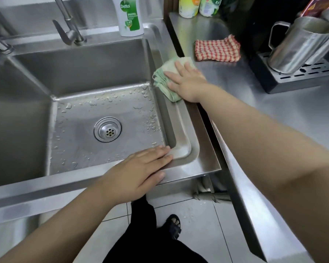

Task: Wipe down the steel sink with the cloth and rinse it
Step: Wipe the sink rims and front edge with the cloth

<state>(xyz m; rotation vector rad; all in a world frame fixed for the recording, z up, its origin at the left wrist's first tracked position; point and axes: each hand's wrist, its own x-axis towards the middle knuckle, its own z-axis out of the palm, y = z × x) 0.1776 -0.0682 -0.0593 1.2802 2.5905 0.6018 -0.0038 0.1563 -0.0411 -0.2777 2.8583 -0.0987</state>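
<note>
Steel sink [180,120], right rim: right hand [186,82] presses the cloth [161,80] flat, mid-wipe; left hand [139,173] rests flat on the front rim. Next, probably: wipe basin, then rinse.

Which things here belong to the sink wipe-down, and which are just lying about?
In use: green cloth under the right hand, steel sink, tap, left hand on the rim.
Lying about: red checked cloth, Dettol bottle, steel jug.

left hand [141,168]: flat, fingers straight | right hand [186,82]: flat, arm outstretched
</note>
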